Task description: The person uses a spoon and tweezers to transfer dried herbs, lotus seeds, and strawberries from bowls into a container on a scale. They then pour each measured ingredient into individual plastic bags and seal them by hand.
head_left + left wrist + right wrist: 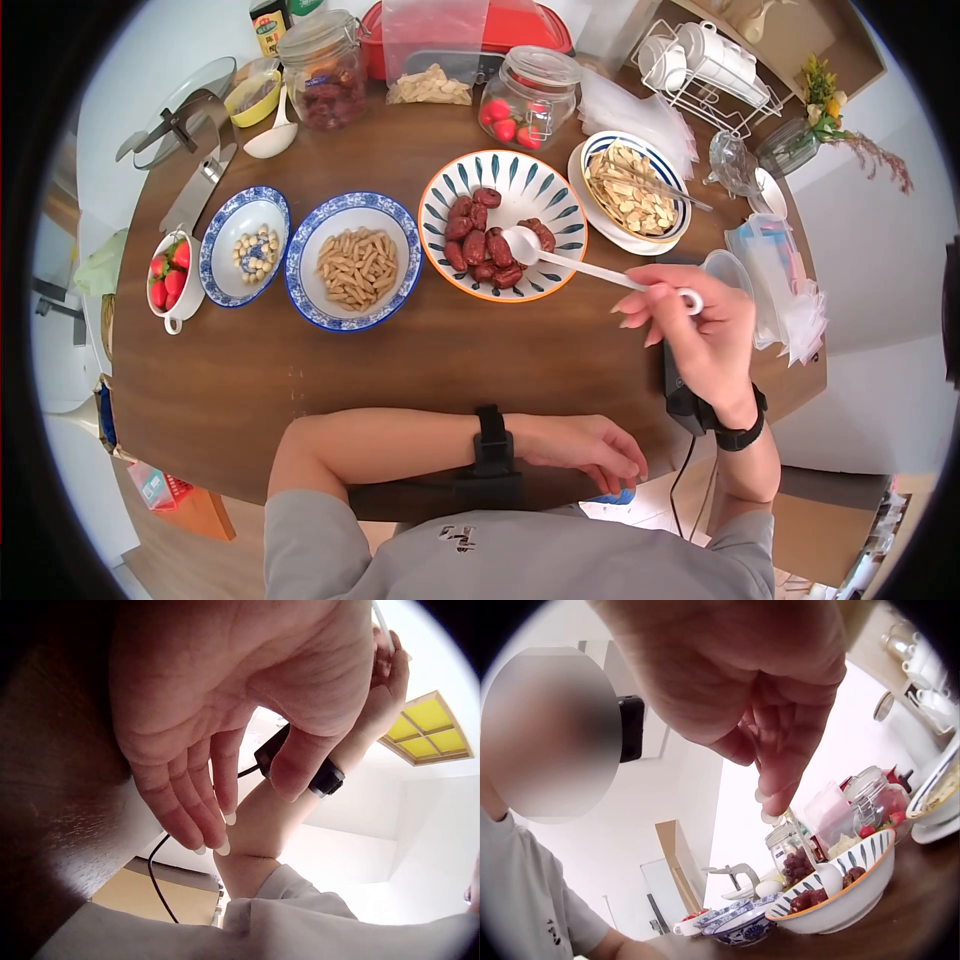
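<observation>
In the head view my right hand (705,315) pinches the handle of a white spoon (580,265) near its hooked end. The spoon's bowl lies among dried red dates (472,235) in a white bowl (555,190) with green dashes and an orange rim. The right wrist view shows the spoon (829,879) reaching down into that bowl (832,919). My left hand (590,450) rests at the table's near edge, fingers loosely bent and holding nothing. Its palm (240,682) faces the camera in the left wrist view.
Left of the dates stand blue-rimmed bowls of tan sticks (357,270) and pale round seeds (256,255), then strawberries (170,275). Dried slices (630,190) fill a bowl at right. Behind are glass jars (530,95), a ladle (272,140), a knife (200,185) and a cup rack (705,75).
</observation>
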Demonstrator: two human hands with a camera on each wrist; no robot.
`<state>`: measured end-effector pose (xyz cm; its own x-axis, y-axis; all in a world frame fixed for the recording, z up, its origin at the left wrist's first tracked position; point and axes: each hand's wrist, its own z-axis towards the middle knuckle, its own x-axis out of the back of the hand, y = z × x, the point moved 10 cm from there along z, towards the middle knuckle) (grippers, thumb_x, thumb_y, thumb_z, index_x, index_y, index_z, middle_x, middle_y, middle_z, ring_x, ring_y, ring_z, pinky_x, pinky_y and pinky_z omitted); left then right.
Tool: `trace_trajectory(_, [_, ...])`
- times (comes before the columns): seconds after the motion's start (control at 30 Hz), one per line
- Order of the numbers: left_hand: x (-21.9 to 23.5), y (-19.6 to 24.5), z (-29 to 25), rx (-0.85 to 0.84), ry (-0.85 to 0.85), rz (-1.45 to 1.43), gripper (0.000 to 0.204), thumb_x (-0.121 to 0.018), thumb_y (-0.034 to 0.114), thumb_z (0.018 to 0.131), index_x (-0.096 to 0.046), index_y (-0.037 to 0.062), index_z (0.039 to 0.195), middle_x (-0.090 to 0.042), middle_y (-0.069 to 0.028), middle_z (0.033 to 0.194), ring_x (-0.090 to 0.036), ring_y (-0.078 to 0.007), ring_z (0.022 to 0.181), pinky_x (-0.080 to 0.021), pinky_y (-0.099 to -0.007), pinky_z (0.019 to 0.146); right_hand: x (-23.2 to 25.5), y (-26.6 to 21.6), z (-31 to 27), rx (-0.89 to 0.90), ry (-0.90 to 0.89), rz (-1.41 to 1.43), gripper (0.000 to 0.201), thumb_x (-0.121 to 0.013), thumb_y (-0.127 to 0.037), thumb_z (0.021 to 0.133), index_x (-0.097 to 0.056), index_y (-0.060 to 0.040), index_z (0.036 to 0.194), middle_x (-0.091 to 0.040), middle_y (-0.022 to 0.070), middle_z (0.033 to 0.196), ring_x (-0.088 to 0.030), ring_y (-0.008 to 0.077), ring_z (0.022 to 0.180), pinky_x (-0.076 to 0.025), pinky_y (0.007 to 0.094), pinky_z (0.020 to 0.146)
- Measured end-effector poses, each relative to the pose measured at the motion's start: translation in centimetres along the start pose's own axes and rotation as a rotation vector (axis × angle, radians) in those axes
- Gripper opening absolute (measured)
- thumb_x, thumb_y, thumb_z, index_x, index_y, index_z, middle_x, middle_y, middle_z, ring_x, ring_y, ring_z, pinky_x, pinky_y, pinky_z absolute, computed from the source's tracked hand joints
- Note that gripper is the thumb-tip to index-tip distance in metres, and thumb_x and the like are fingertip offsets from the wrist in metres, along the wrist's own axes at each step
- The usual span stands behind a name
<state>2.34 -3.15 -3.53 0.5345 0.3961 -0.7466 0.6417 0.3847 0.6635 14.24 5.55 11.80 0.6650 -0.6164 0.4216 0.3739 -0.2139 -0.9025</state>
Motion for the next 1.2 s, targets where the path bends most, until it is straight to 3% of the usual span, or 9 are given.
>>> trace_trajectory(0.13, [-0.1,0.0,0.1,0.002,-0.001,0.010,0.036,-0.059,0.024,0.096,-0.057,-0.0024,0.121,-0.062,-0.0067,0.113,-0.061,-0.0136,0.095,-0.049,-0.0281,0.089,-1.3,0.1,0.0,0.063,-0.071,-0.051,0.022,-0.056,-0.010,0.097,-0.065,0.0040,0.111,-0.072,0.0082,0.085,-0.068,0.0100,0.075,-0.052,0.0209,0.059])
trace_trajectory(0.27, [0.0,-0.1,0.1,0.005,-0.006,0.007,0.037,-0.059,0.024,0.096,-0.056,-0.0025,0.121,-0.062,-0.0069,0.114,-0.062,-0.0138,0.095,-0.049,-0.0280,0.089,-0.2,3.1,1.1,-0.078,0.010,0.244,0.027,-0.053,-0.014,0.099,-0.061,0.0082,0.112,-0.072,0.0142,0.088,-0.069,0.0140,0.076,-0.054,0.0230,0.060])
trace_trajectory(0.6, [-0.1,-0.2,0.1,0.026,-0.006,0.019,0.038,-0.058,0.025,0.096,-0.055,-0.0024,0.123,-0.061,-0.0074,0.116,-0.062,-0.0146,0.097,-0.048,-0.0285,0.091,3.3,6.6,-0.9,-0.172,0.180,0.469,0.033,-0.049,-0.021,0.101,-0.059,0.0080,0.114,-0.071,0.0186,0.090,-0.070,0.0182,0.073,-0.053,0.0233,0.057])
trace_trajectory(0.9, [-0.2,0.0,-0.1,0.039,0.001,0.040,0.037,-0.056,0.023,0.097,-0.054,-0.0023,0.125,-0.061,-0.0086,0.115,-0.059,-0.0141,0.098,-0.047,-0.0291,0.092,17.2,6.7,-10.4,0.013,0.643,0.293,0.034,-0.050,-0.023,0.101,-0.058,0.0064,0.114,-0.070,0.0127,0.084,-0.063,0.0119,0.065,-0.046,0.0192,0.054])
trace_trajectory(1.07, [-0.5,0.2,-0.1,0.081,0.004,0.076,0.038,-0.055,0.023,0.098,-0.053,-0.0021,0.126,-0.061,-0.0097,0.116,-0.059,-0.0152,0.101,-0.047,-0.0297,0.093,19.9,7.0,-14.6,-0.071,0.865,0.096,0.030,-0.052,-0.021,0.100,-0.061,0.0058,0.110,-0.070,0.0118,0.082,-0.063,0.0118,0.066,-0.046,0.0209,0.058])
trace_trajectory(1.2, [-0.3,0.2,-0.2,0.091,0.029,0.072,0.038,-0.055,0.023,0.098,-0.053,-0.0010,0.127,-0.061,-0.0101,0.118,-0.059,-0.0157,0.102,-0.047,-0.0301,0.094,18.8,7.2,-14.7,-0.066,0.795,-0.053,0.027,-0.052,-0.015,0.100,-0.062,0.0076,0.110,-0.070,0.0127,0.084,-0.065,0.0131,0.070,-0.049,0.0221,0.060])
